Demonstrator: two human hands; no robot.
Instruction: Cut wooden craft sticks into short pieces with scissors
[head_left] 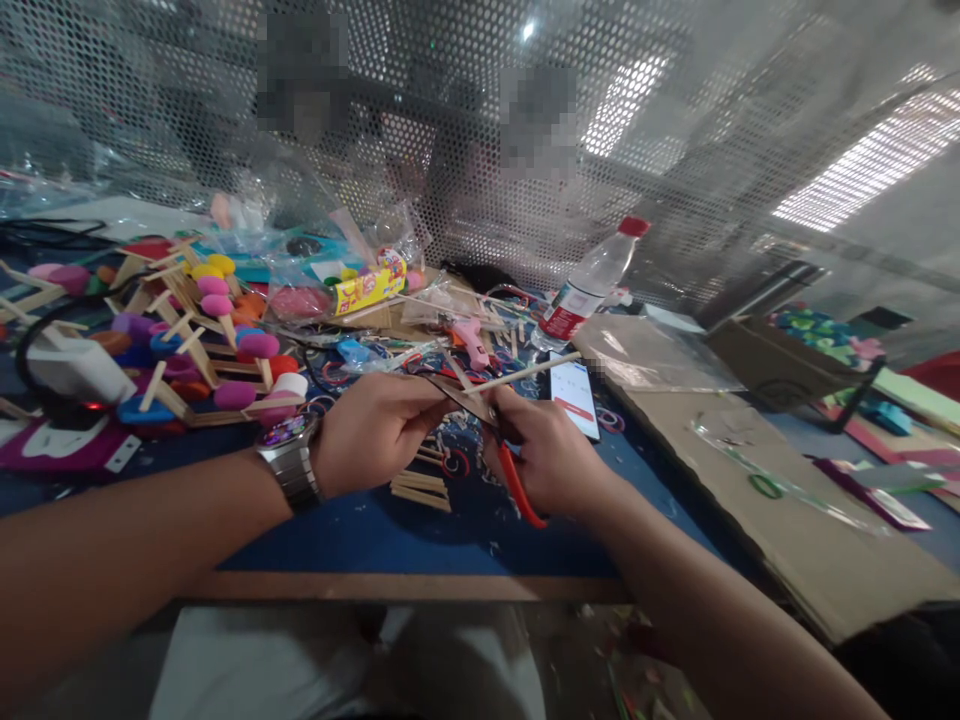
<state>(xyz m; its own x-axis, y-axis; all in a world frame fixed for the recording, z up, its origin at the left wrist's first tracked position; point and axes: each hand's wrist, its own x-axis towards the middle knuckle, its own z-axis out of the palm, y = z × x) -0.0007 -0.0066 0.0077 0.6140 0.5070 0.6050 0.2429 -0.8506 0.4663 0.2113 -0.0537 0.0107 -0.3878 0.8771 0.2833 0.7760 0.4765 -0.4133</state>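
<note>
My right hand (pixel 551 450) is closed around scissors (pixel 519 488) with red handles, their blades pointing up and to the left. A thin wooden stick (pixel 536 371) lies across the blades and slants up to the right, past my right fingers. My left hand (pixel 379 430), with a metal-banded watch (pixel 289 455) on the wrist, pinches at the stick's left end, which its fingers mostly hide. Below the hands, several short cut sticks (pixel 420 490) lie in a row on the blue table (pixel 450 548).
At left stand stick pieces with colourful pom-poms (pixel 257 345) and a purple box (pixel 67 450). Ahead lies a pink glue gun (pixel 471 342). A phone (pixel 574 397) and a red-capped bottle (pixel 589 285) are behind my right hand. Cardboard (pixel 720 470) covers the right side.
</note>
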